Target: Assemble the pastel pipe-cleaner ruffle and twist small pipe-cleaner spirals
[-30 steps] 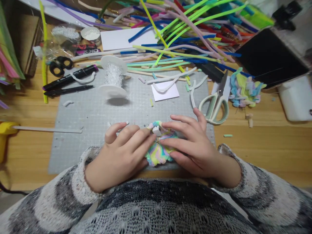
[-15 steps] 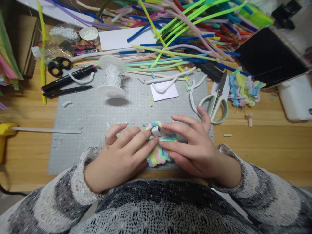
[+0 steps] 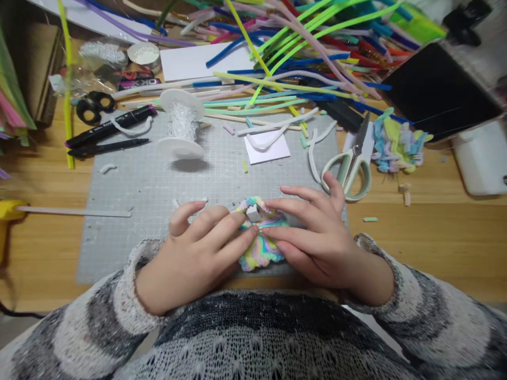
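Note:
A small ruffled piece made of pastel pipe cleaners (image 3: 261, 250), striped pink, yellow, blue and green, is between my two hands over the cutting mat's near edge. A white block (image 3: 253, 213) sits inside the loop at its top. My left hand (image 3: 206, 248) grips the piece from the left, its index and middle fingertips pressing beside the block. My right hand (image 3: 320, 240) holds it from the right, index fingertip at the loop, another fingertip at the middle band and the thumb lower down. Parts of the piece are hidden under my fingers.
Scissors (image 3: 350, 163) lie beyond my right hand, beside another pastel pipe-cleaner piece (image 3: 398, 141). A spool of clear beads (image 3: 182, 124) and markers (image 3: 114, 126) are on the cutting mat (image 3: 119, 232). A yellow glue gun (image 3: 10, 210) is at left. Loose pipe cleaners (image 3: 301, 42) heap at the back.
My right hand's fingertips have shifted slightly right, opening a small gap from the left fingertips at the middle band. Both hands stay on the piece.

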Demonstrator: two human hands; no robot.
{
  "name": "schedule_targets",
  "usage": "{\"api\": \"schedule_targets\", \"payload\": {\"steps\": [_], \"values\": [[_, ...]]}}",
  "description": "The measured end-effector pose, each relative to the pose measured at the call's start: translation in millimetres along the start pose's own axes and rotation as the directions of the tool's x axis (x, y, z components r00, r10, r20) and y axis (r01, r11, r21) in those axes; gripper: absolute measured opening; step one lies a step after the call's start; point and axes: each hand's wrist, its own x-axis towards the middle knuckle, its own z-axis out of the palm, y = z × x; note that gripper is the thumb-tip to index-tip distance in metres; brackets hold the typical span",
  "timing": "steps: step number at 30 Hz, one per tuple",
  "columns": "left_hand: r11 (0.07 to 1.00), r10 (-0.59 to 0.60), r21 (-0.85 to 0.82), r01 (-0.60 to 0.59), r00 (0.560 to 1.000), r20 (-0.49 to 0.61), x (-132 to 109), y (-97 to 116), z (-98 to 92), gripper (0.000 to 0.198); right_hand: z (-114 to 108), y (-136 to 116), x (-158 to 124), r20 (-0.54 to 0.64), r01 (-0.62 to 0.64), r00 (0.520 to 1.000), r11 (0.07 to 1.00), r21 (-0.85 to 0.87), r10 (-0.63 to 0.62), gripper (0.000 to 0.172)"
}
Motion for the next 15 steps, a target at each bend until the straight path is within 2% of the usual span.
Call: {"api": "schedule_targets", "payload": {"steps": [7, 15], "values": [[1.0, 0.009, -0.003, -0.009, 1.0, -0.009, -0.4, 0.9, 1.2, 0.026, 1.4, 0.0, 0.2, -0.013, -0.009, 1.0, 0.999, -0.049, 0.008, 0.017], [1.0, 0.012, -0.003, -0.012, 1.0, 0.001, -0.1, -0.3, -0.2, 0.026, 5.2, 0.3, -1.8, 0.055, -0.016, 0.998, 0.99, -0.138, 0.023, 0.016]]}}
